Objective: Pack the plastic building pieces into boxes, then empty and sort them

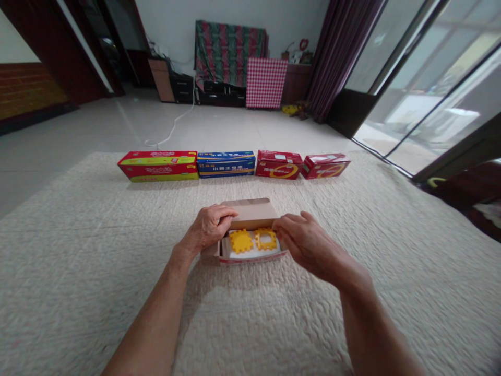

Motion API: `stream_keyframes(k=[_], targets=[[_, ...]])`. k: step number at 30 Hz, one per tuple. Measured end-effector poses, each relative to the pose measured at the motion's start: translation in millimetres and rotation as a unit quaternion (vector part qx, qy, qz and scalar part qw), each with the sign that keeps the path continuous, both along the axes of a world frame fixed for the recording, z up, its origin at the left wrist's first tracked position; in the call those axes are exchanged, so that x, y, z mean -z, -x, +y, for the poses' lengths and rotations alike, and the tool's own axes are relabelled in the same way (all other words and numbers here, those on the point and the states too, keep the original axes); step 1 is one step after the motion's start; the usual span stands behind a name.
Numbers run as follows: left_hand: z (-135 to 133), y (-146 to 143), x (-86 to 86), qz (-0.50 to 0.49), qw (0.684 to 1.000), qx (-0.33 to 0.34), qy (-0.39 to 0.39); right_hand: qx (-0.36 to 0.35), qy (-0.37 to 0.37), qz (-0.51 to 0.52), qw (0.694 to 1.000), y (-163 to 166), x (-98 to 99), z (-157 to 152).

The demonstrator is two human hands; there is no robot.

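One open box (pixel 252 259), its flap (pixel 252 210) raised

In the head view, the box sits on a pale quilted cover (pixel 250 318), between the person's hands. Inside, on white material (pixel 250 255), lie two yellow pieces side by side: a solid notched square (pixel 241 241) at the left and a notched frame (pixel 265 230) at the right.

The left hand (pixel 209 225) is at the box's left end, its fingers bent and close together over the flap's edge. The right hand (pixel 305 240) is at the right end, fingers curled and bunched by the frame. Whether either hand's fingers are clamped on cardboard, I cannot tell.

Beyond stand four more boxes in a row: red and yellow-green (pixel 158 167), blue (pixel 226 164), dark red (pixel 278 165) and a smaller red one (pixel 326 166). Farther back hang a checked cloth (pixel 266 82) and a purple curtain (pixel 340 52).
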State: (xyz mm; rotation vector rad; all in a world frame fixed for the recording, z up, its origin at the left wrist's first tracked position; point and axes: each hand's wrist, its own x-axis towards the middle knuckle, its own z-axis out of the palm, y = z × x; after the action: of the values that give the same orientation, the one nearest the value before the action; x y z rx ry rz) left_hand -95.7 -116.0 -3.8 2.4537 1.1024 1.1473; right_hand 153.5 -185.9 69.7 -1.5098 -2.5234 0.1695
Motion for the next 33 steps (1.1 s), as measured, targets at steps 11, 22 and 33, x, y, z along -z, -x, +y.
stream_keyframes(k=[11, 22, 33], targets=[[-1, 0, -0.7, 0.004, 1.000, -0.001, 0.011, 0.087, 0.057, -0.020, 0.994, -94, 31.9, 19], [0, 1, 0.4, 0.007, 1.000, -0.007, 0.019, 0.085, 0.096, -0.053, 0.990, -83, 41.6, 22], [-1, 0, -0.7, -0.005, 1.000, -0.003, 0.025, 0.103, -0.016, 0.015, 0.994, -92, 16.4, 12]])
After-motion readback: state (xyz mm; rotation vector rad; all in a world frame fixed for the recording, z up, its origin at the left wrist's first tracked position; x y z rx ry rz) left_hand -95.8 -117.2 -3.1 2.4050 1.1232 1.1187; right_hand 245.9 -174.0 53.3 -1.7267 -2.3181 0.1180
